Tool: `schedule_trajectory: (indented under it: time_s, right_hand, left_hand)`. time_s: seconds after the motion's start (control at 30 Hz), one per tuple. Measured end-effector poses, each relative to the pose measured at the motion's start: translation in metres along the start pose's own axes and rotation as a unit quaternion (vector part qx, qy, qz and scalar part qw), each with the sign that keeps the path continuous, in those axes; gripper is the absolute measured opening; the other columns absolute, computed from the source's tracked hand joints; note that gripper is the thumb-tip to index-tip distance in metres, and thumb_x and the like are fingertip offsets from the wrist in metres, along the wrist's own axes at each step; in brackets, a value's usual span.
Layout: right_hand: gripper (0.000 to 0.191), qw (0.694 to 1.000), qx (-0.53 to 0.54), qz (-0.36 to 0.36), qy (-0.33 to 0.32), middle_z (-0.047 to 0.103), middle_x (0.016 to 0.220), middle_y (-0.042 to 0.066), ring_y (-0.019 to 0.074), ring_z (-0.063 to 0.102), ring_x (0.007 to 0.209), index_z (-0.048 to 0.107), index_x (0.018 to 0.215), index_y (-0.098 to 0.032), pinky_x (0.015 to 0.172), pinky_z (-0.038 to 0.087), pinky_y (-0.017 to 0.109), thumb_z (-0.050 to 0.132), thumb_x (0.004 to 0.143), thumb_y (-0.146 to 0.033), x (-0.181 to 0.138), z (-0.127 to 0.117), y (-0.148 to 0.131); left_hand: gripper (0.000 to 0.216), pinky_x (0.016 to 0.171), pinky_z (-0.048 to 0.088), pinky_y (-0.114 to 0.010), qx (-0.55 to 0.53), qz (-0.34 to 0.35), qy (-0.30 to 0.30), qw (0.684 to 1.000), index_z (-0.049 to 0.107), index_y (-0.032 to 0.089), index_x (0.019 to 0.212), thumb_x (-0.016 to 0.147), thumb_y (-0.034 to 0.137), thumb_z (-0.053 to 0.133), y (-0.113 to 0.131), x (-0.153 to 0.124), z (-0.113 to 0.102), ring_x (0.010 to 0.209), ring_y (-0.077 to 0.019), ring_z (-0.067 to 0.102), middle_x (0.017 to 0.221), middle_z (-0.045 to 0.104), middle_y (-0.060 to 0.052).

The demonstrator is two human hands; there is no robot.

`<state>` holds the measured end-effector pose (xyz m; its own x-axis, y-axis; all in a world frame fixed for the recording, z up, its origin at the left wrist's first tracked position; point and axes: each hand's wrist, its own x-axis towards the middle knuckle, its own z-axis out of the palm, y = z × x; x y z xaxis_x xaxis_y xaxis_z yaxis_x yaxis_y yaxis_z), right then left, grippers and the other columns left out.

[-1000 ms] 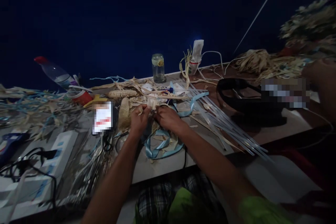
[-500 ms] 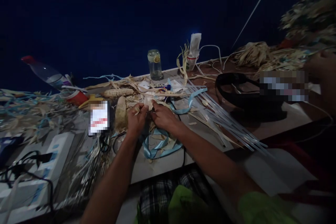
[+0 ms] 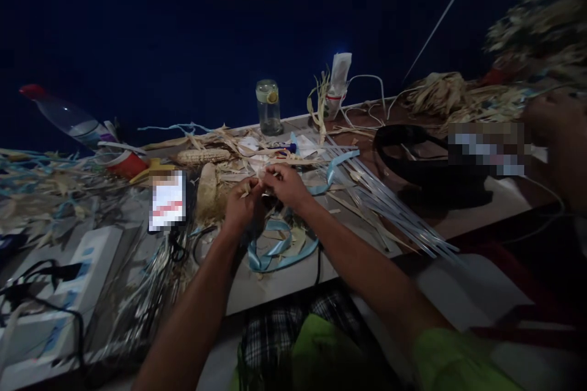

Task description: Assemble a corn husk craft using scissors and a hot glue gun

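My left hand [image 3: 239, 203] is closed, its fingers pinching a pale, thin piece of corn husk [image 3: 260, 170]. From the other side my right hand [image 3: 288, 186] grips the same piece, thumb and fingertips pressed together close to the left fingertips. Much of the husk is hidden by the fingers. Below the hands a light blue ribbon [image 3: 268, 261] lies looped on the table. A corn cob [image 3: 204, 156] and a second, brownish cob [image 3: 208, 189] lie left of my left hand. Just beyond the hands are husk scraps and a dark blue tube-like object [image 3: 283, 148].
A glass jar [image 3: 269, 113] and a paper cup [image 3: 333, 104] stand at the back. Clear plastic rods [image 3: 394, 208] and a black headband-like object [image 3: 408, 149] lie right. On the left are a lit phone [image 3: 167, 201], a power strip [image 3: 87, 275] and a tilted bottle [image 3: 68, 116]. Another person's hand [image 3: 557, 128] shows at far right.
My right hand has shifted upward, its fingers now closed over the top of the husk instead of pointing at it. My left hand keeps its pinch. The view has moved slightly.
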<state>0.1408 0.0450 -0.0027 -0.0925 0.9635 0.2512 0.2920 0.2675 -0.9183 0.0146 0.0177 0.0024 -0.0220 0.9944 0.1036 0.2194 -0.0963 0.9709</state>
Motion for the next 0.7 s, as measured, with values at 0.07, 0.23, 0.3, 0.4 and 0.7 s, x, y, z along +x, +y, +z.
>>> schedule_trajectory:
  time_s: [0.07, 0.23, 0.3, 0.4, 0.7]
  right_hand:
    - [0.022, 0.998, 0.039, 0.034, -0.033, 0.050, 0.060, -0.003, 0.0092, 0.045, 0.060, 0.055, 0.062, -0.015, 0.059, 0.037, 0.020, 0.052, 0.073, -0.034, 0.003, 0.001, 0.005]
    - [0.024, 0.974, 0.196, 0.103, 0.038, 0.042, 0.049, -0.007, 0.0058, 0.036, 0.046, 0.048, 0.059, -0.017, 0.047, 0.030, 0.019, 0.055, 0.070, -0.037, 0.008, -0.002, 0.005]
    - [0.023, 0.959, 0.252, 0.111, 0.073, 0.042, 0.049, -0.008, 0.0049, 0.035, 0.043, 0.048, 0.062, -0.018, 0.045, 0.029, 0.018, 0.057, 0.068, -0.038, 0.010, -0.004, 0.002]
    - [0.023, 0.948, 0.283, 0.114, 0.087, 0.041, 0.047, -0.008, 0.0043, 0.035, 0.040, 0.050, 0.063, -0.017, 0.044, 0.029, 0.018, 0.060, 0.066, -0.038, 0.010, -0.006, -0.002]
    - [0.023, 0.944, 0.313, 0.079, 0.060, 0.047, 0.049, -0.007, 0.0039, 0.041, 0.042, 0.053, 0.065, -0.016, 0.045, 0.030, 0.017, 0.061, 0.068, -0.038, 0.007, -0.009, -0.008]
  left_hand:
    - [0.020, 0.052, 0.034, -0.022, -0.019, -0.026, -0.019, 0.999, 0.055, 0.016, 0.065, 0.070, 0.035, 0.060, -0.001, -0.001, 0.004, 0.053, -0.0093, 0.041, 0.059, 0.050, 0.002]
    - [0.041, 0.055, 0.041, -0.023, -0.122, -0.095, -0.060, 0.986, 0.057, 0.018, 0.104, 0.067, 0.035, 0.063, 0.000, -0.003, 0.008, 0.059, -0.0105, 0.049, 0.070, 0.056, 0.000]
    - [0.048, 0.059, 0.043, -0.024, -0.206, -0.113, -0.057, 0.970, 0.055, 0.018, 0.112, 0.069, 0.036, 0.061, 0.002, -0.003, 0.006, 0.060, -0.0093, 0.048, 0.071, 0.052, 0.000]
    - [0.044, 0.064, 0.044, -0.024, -0.312, -0.120, -0.075, 0.940, 0.060, 0.015, 0.108, 0.069, 0.035, 0.061, 0.007, -0.003, 0.003, 0.058, -0.0068, 0.043, 0.067, 0.044, 0.002]
    - [0.044, 0.055, 0.039, -0.021, -0.357, -0.130, -0.150, 0.913, 0.061, 0.015, 0.108, 0.065, 0.022, 0.065, 0.017, -0.004, -0.006, 0.055, -0.0059, 0.039, 0.067, 0.044, 0.001]
